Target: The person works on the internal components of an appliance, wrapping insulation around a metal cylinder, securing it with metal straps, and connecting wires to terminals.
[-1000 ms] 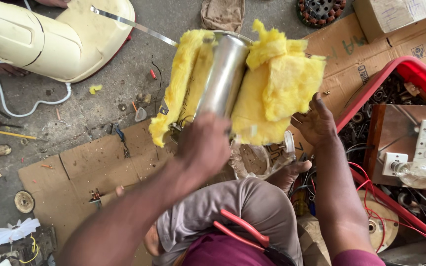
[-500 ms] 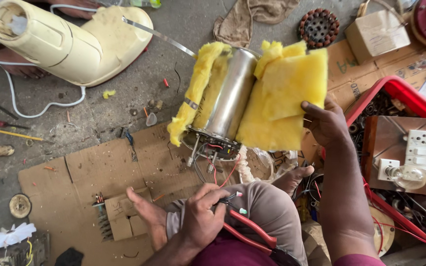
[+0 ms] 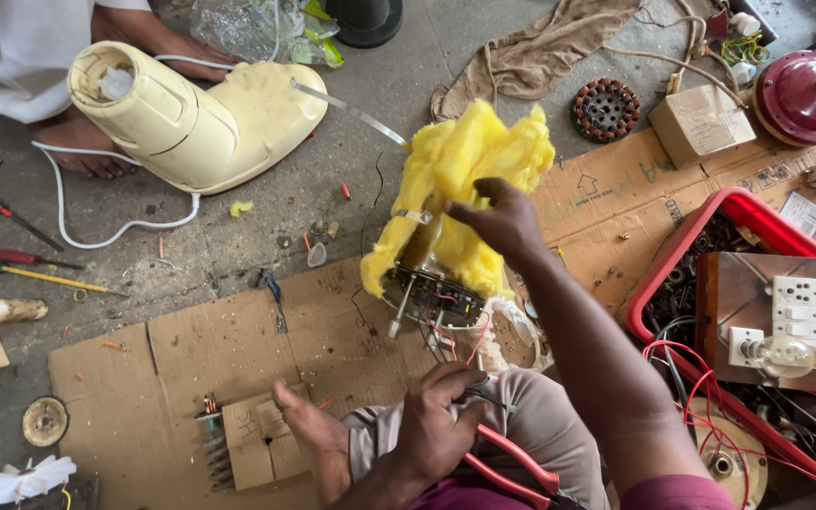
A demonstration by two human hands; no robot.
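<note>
A metal cylinder wrapped in yellow insulation wool (image 3: 469,156) lies on the floor in front of me, its wired end plate (image 3: 427,293) facing me. My right hand (image 3: 501,222) rests on top of the wool, fingers curled into it and holding it folded over the cylinder, which is almost hidden. My left hand (image 3: 436,416) is down on my lap, closed around red-handled pliers (image 3: 512,455). My bare foot (image 3: 318,444) lies beside it on flattened cardboard (image 3: 219,359).
A cream plastic casing (image 3: 191,113) with a white cord lies at far left beside another person's foot (image 3: 87,156). Screwdrivers (image 3: 21,269) lie at the left edge. A red crate (image 3: 701,236) with wires and a switchboard stands on the right. A small cardboard box (image 3: 701,123), a stator (image 3: 606,109) and a maroon dome (image 3: 805,94) sit beyond.
My left hand left the cylinder and dropped to my lap, taking hold of the pliers. The right hand folded the open wool over the bare metal cylinder, covering it.
</note>
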